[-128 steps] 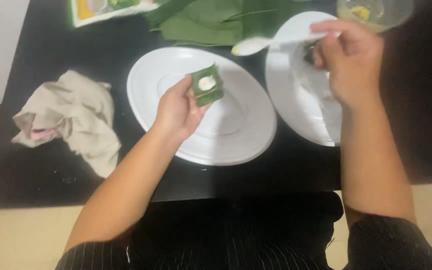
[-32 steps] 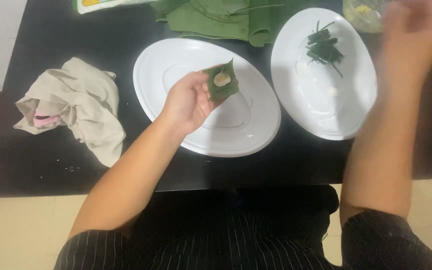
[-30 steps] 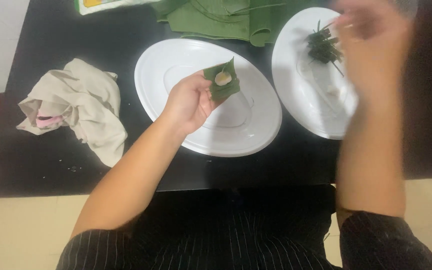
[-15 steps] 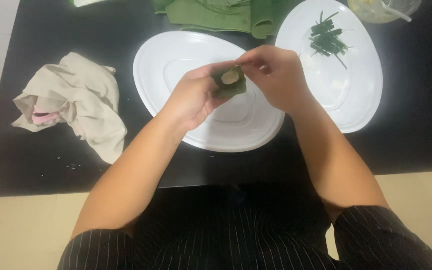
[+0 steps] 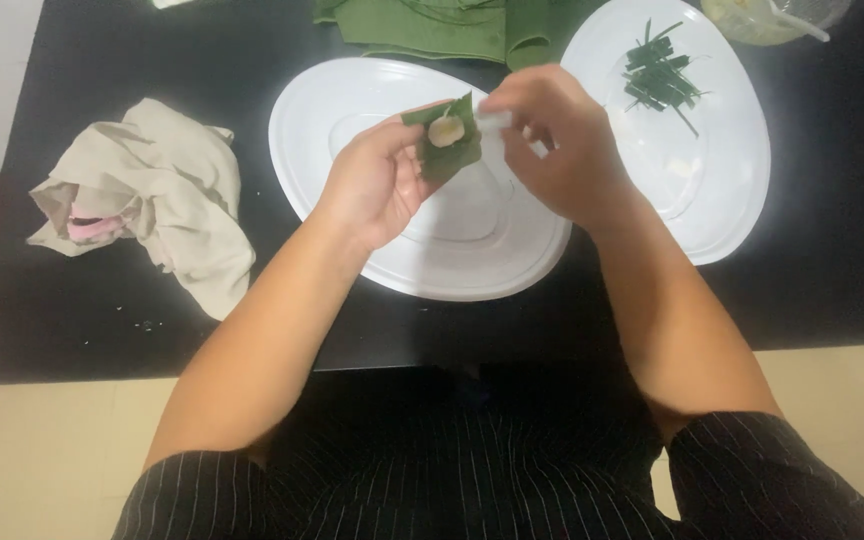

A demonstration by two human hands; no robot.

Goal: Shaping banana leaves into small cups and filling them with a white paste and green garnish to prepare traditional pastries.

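Observation:
My left hand (image 5: 377, 185) holds a small green leaf piece (image 5: 447, 150) with a pale dab of filling on it, above a white oval plate (image 5: 352, 110). My right hand (image 5: 557, 150) is right beside the leaf, fingers pinched at its right edge; whether something small and pale sits in them I cannot tell. A second white plate (image 5: 722, 180) to the right carries thin green strips (image 5: 660, 78) and a small pale bit.
A crumpled beige cloth (image 5: 152, 200) lies at the left of the black table (image 5: 82, 330). Folded green leaves (image 5: 432, 20) lie at the far edge. A clear bowl (image 5: 772, 15) with a spoon stands at the top right.
My right hand came back from the right-hand plate to the leaf held in my left hand. The leaf now carries a pale dab and is held a bit higher.

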